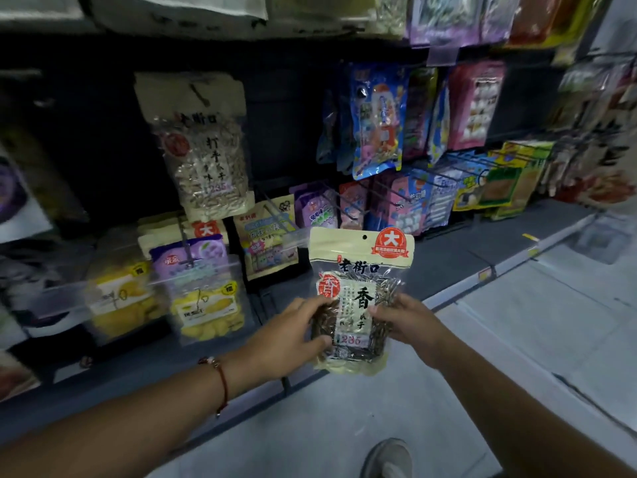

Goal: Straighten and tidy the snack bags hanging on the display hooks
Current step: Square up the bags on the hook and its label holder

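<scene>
A grey shoe [387, 458] stood on the pale floor [517, 322]. Above it, the left hand [286, 339] and the right hand [410, 324] held a sunflower seed bag [358, 298] upright between them, fingers curled round its lower sides, off the hooks and in front of the display. A red string bracelet [220, 377] circled the left wrist. Behind hung dried mango bags [206, 305], then a pale seed bag [203, 146] and blue snack bags [377, 119] farther right.

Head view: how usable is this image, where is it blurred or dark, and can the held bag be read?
Head view: the dark seed bag, held by the left hand and right hand, is sharp, its print readable; the left-side yellow snack bags are motion-blurred; the upper shelf back is dark; wide-angle bending shows at the edges.
</scene>
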The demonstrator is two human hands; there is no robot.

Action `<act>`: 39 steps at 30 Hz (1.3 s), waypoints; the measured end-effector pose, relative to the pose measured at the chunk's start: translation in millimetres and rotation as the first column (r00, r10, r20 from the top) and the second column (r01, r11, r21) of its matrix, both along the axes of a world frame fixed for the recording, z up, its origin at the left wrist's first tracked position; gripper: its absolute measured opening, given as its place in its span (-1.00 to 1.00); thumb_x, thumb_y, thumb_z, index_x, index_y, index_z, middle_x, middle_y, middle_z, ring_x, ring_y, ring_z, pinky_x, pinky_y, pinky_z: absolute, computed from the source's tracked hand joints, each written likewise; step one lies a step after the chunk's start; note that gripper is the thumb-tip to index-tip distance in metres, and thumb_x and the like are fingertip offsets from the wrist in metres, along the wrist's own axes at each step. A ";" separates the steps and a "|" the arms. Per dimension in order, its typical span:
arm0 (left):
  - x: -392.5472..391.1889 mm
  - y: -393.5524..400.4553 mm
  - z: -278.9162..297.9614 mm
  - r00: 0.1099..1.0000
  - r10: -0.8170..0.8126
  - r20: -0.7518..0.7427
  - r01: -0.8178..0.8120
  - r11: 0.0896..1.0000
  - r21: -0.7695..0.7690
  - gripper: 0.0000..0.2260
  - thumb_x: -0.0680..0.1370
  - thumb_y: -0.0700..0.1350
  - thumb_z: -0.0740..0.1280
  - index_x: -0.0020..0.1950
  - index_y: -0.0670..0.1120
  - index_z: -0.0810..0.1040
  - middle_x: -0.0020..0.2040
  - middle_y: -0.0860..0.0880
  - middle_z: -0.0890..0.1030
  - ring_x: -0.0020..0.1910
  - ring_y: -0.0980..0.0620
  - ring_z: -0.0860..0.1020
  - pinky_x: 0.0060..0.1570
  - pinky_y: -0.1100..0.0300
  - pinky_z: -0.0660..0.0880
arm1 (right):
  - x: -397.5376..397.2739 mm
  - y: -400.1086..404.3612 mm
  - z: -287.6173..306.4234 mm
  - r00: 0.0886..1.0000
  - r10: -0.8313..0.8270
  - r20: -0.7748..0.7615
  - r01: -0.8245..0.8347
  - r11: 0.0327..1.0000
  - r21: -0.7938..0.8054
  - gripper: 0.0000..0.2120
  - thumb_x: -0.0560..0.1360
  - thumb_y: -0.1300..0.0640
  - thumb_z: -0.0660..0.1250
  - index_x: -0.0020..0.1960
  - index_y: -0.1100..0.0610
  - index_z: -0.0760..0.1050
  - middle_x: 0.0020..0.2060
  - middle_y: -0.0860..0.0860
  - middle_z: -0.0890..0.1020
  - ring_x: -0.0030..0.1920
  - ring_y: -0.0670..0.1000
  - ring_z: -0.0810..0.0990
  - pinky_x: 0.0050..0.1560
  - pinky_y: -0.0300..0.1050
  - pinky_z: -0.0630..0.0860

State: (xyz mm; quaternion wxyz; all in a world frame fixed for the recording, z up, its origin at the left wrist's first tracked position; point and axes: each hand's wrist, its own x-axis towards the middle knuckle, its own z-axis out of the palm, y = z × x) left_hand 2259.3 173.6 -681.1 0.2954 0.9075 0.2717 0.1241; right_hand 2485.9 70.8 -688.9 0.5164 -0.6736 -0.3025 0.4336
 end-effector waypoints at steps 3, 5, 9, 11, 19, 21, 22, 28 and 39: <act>-38.9 -5.7 13.6 0.992 0.094 0.085 -0.085 0.991 -0.105 -0.49 0.55 0.11 0.37 0.38 0.26 0.14 0.27 0.12 0.48 0.15 0.16 0.53 0.13 0.08 0.55 | -39.2 0.8 -2.0 0.999 -0.001 -0.054 0.004 0.998 0.055 -0.66 0.40 0.04 0.52 0.13 0.06 0.58 0.03 -0.02 0.70 0.09 0.04 0.63 0.14 0.06 0.52; -66.4 -8.2 18.0 0.981 0.149 0.127 -0.128 0.979 -0.162 -0.42 0.55 0.08 0.38 0.41 0.30 0.08 0.22 0.15 0.51 0.09 0.18 0.57 0.08 0.07 0.57 | -65.7 3.2 -4.8 0.997 0.030 -0.075 -0.024 0.997 0.073 -0.67 0.41 0.03 0.51 0.13 0.07 0.58 0.02 -0.04 0.70 0.09 0.05 0.63 0.13 0.07 0.53; -121.3 -9.6 15.0 0.951 0.252 0.178 -0.210 0.951 -0.226 -0.29 0.54 0.09 0.40 0.44 0.41 -0.05 0.19 0.18 0.48 0.05 0.22 0.58 0.05 0.17 0.57 | -114.5 16.1 -6.3 0.993 0.099 -0.063 -0.094 0.993 0.072 -0.68 0.42 0.03 0.50 0.13 0.07 0.57 0.01 -0.04 0.70 0.06 0.05 0.65 0.00 0.01 0.57; -143.9 -6.0 9.8 0.920 0.347 0.183 -0.301 0.924 -0.236 -0.22 0.52 0.13 0.40 0.45 0.44 -0.13 0.19 0.15 0.47 -0.03 0.15 0.59 0.03 0.10 0.58 | -137.5 26.6 -4.4 0.989 0.129 -0.065 -0.124 0.989 0.075 -0.70 0.43 0.09 0.50 0.12 0.13 0.57 0.00 0.03 0.70 0.04 0.06 0.66 0.04 0.02 0.58; -205.0 15.9 3.8 0.837 0.523 0.160 -0.465 0.835 -0.295 -0.30 0.48 0.21 0.41 0.50 0.36 0.09 0.11 0.17 0.52 -0.04 0.08 0.56 -0.02 0.16 0.49 | -202.0 67.8 8.1 0.966 0.257 -0.009 -0.256 0.965 0.059 -0.74 0.43 0.11 0.50 0.09 0.09 0.59 -0.03 -0.02 0.71 0.00 -0.02 0.68 0.06 -0.03 0.56; -214.5 18.6 1.0 0.817 0.555 0.156 -0.495 0.815 -0.302 -0.38 0.45 0.25 0.41 0.44 0.28 0.22 0.17 0.14 0.54 0.02 0.07 0.55 0.02 0.15 0.49 | -215.0 77.5 9.7 0.961 0.276 -0.001 -0.275 0.959 0.060 -0.73 0.42 0.11 0.51 0.10 0.06 0.58 -0.03 -0.04 0.71 0.01 -0.06 0.67 0.03 -0.11 0.54; -218.2 19.7 0.1 0.807 0.571 0.149 -0.511 0.803 -0.308 -0.37 0.42 0.30 0.40 0.42 0.25 0.25 0.20 0.13 0.54 0.07 0.08 0.55 0.06 0.13 0.50 | -221.5 81.5 10.1 0.961 0.278 0.003 -0.277 0.959 0.060 -0.72 0.42 0.11 0.51 0.11 0.05 0.57 -0.02 -0.05 0.71 0.00 -0.08 0.67 0.00 -0.15 0.52; -231.4 24.7 -1.1 0.737 0.666 0.118 -0.605 0.727 -0.325 -0.66 0.43 0.23 0.44 0.10 0.24 0.38 0.02 0.29 0.60 0.03 0.23 0.57 0.07 0.09 0.54 | -251.7 97.6 4.2 0.967 0.253 -0.023 -0.251 0.965 0.073 -0.62 0.43 0.10 0.51 0.20 0.00 0.51 0.05 -0.06 0.68 0.05 -0.08 0.64 0.01 -0.16 0.51; -253.9 20.9 15.3 0.688 0.712 0.143 -0.661 0.695 -0.281 -0.57 0.48 0.20 0.42 0.25 0.14 0.35 0.06 0.32 0.49 0.08 0.19 0.49 0.03 0.18 0.45 | -283.9 102.8 7.5 0.968 0.243 -0.068 -0.229 0.959 0.165 -0.63 0.49 0.16 0.44 0.21 -0.03 0.38 0.02 -0.18 0.57 -0.05 -0.24 0.52 0.04 -0.23 0.39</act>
